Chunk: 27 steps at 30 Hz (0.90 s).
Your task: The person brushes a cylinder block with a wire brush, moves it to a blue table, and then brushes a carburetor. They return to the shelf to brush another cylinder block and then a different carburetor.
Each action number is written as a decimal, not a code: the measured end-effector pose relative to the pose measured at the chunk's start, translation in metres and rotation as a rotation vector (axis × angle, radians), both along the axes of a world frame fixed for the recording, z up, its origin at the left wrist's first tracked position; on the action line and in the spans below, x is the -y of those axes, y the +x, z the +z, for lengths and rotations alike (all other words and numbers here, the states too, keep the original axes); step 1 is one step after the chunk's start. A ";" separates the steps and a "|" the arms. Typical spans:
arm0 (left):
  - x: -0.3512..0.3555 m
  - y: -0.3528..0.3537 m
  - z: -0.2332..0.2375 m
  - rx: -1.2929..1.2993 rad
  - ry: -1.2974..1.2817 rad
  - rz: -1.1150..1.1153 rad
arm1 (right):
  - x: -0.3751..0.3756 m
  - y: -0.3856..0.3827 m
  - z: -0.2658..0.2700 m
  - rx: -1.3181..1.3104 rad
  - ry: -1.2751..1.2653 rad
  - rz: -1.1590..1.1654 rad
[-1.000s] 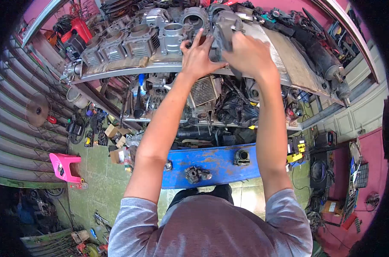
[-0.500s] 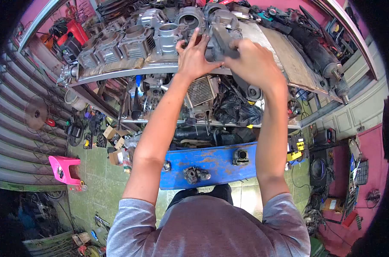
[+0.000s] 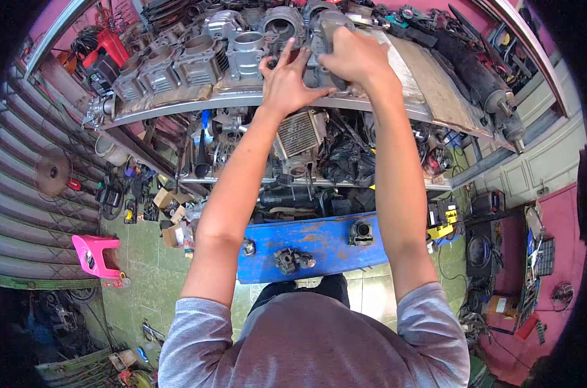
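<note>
My left hand [image 3: 285, 85] is at the upper shelf's front edge, fingers and thumb spread, against a grey metal engine part [image 3: 315, 79]. To its right, my right hand [image 3: 358, 57] is closed with curled fingers over a greyish, blurred object that I cannot make out. A cylinder with a round bore [image 3: 249, 52] stands just left of my left hand. Behind the hands is a casing with a large round opening [image 3: 282, 27]. My hands partly hide the grey part between them.
More finned cylinders [image 3: 199, 59] line the shelf's left side. A board [image 3: 429, 81] and a black exhaust-like part [image 3: 474, 74] lie right. Below are a radiator-like part [image 3: 298, 134] and a blue bench [image 3: 326, 240] bearing metal parts. A pink stool [image 3: 94, 256] stands left.
My right hand has moved up and left, and the grey object at it is now mostly covered. My left hand has shifted slightly left and stays spread. The view has shifted a little.
</note>
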State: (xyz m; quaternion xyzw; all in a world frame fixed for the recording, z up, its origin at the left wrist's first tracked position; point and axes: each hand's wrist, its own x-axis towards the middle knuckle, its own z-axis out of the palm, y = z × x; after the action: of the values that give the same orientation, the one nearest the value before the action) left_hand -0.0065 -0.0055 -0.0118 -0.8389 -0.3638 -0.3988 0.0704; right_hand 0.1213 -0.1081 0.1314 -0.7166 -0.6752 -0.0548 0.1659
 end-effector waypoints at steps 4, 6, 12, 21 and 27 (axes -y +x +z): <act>-0.003 0.000 -0.005 0.006 0.033 -0.012 | 0.041 0.000 -0.009 -0.008 0.088 0.007; -0.005 0.001 -0.003 0.018 0.057 -0.009 | 0.055 0.002 -0.009 -0.036 0.144 0.036; 0.000 0.001 -0.001 0.020 0.033 0.012 | -0.002 -0.001 -0.006 0.052 0.057 -0.085; 0.002 0.002 0.000 0.039 0.026 0.011 | 0.017 0.010 -0.015 0.008 0.039 -0.120; -0.001 -0.001 -0.003 0.022 0.011 -0.019 | 0.038 0.011 -0.012 -0.028 0.059 -0.082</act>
State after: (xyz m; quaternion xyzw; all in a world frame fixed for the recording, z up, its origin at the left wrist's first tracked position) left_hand -0.0076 -0.0050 -0.0150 -0.8374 -0.3542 -0.4108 0.0672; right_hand 0.1324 -0.1464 0.1192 -0.7390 -0.6412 -0.0714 0.1940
